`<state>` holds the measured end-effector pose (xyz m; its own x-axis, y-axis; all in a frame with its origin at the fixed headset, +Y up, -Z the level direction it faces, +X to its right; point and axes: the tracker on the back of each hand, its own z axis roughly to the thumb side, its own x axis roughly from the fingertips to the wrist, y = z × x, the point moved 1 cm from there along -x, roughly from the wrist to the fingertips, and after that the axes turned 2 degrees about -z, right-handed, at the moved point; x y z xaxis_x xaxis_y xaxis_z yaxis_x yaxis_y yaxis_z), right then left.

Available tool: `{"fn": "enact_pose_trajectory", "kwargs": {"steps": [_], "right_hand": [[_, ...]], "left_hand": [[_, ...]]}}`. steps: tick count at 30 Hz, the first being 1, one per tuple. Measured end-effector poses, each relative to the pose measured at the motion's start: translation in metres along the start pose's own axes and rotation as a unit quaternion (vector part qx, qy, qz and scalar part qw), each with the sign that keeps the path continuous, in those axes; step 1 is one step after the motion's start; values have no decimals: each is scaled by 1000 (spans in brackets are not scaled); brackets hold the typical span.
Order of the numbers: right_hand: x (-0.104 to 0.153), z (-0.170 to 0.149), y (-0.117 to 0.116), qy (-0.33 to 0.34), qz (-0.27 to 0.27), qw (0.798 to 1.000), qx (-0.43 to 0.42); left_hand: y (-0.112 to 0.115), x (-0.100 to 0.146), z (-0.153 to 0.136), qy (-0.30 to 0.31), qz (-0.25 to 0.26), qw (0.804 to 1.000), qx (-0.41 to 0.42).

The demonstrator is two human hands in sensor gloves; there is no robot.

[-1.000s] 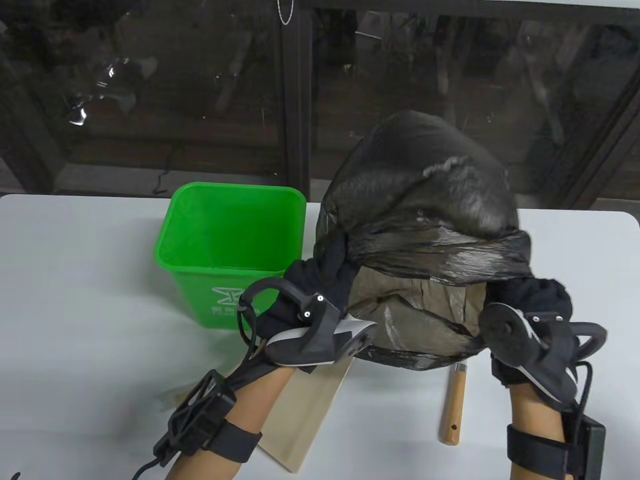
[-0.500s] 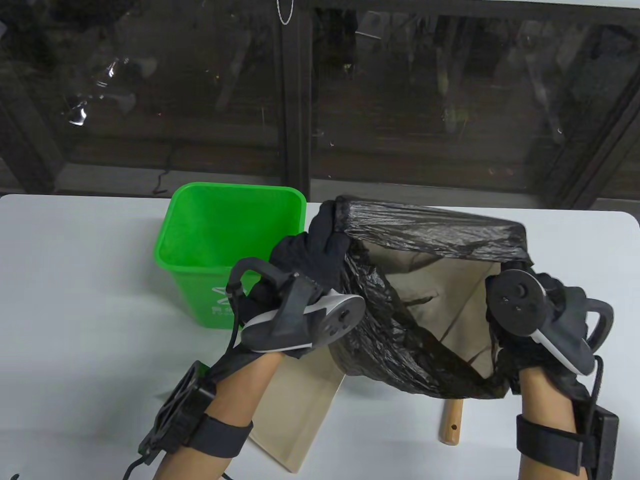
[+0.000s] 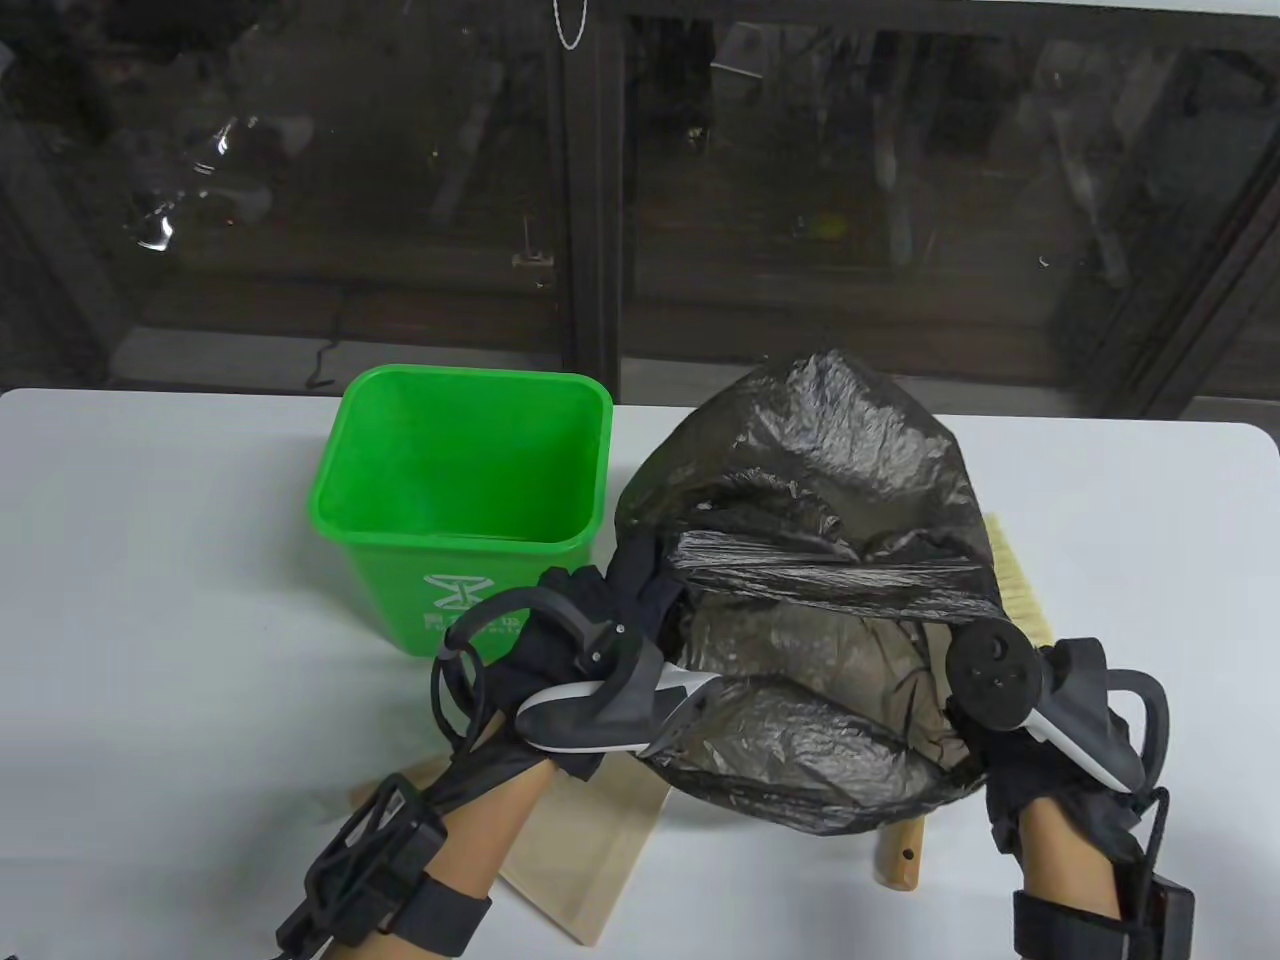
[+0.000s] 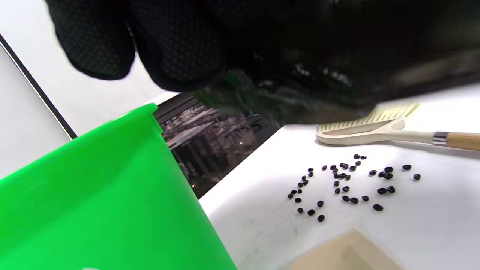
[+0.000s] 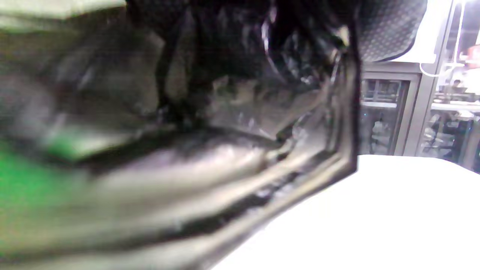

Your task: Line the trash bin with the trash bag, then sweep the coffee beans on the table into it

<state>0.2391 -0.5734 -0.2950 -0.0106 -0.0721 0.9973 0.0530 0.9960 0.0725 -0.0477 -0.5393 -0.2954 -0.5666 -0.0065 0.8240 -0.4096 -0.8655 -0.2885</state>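
Note:
The empty green trash bin (image 3: 460, 480) stands at the back left of the white table (image 3: 150, 600). Right of it, both hands hold the thin black trash bag (image 3: 820, 470) above the table, puffed with air. My left hand (image 3: 625, 600) grips the bag's left rim. The bag's right rim is bunched in my right hand (image 3: 985, 745), whose fingers are hidden behind the tracker. In the left wrist view, several coffee beans (image 4: 348, 183) lie scattered on the table under the bag, beside the bin (image 4: 93, 195). The bag (image 5: 187, 150) fills the right wrist view.
A hand brush lies under the bag, with its bristles (image 3: 1015, 590) and wooden handle (image 3: 900, 850) sticking out. In the left wrist view the brush (image 4: 360, 129) lies just behind the beans. A beige dustpan (image 3: 590, 850) sits under my left forearm. Dark windows run behind the table.
The bag went from ballooned high, to swept down with its mouth stretched wide, to billowed up again. Both hands moved closer together and toward the front edge.

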Motion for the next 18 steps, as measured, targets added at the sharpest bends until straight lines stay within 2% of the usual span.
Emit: {"fn": "enact_pose_trajectory", "kwargs": {"steps": [3,5,9,13,18], "right_hand": [[1,1,21,6,-38,999,-24],[4,1,41,11,-85,996,-1],[10,-1,71,12,-124,992,-24],[14,3,86,15,-146,989,-2],[13,8,91,15,-145,989,4]], "left_hand": [[-19,5,-14,-16,36,998,39],[-30,8,-26,-37,51,997,54],[-34,13,-43,-59,58,994,75],[-27,15,-48,-59,38,993,94],[-22,14,-55,-47,-18,993,104]]}}
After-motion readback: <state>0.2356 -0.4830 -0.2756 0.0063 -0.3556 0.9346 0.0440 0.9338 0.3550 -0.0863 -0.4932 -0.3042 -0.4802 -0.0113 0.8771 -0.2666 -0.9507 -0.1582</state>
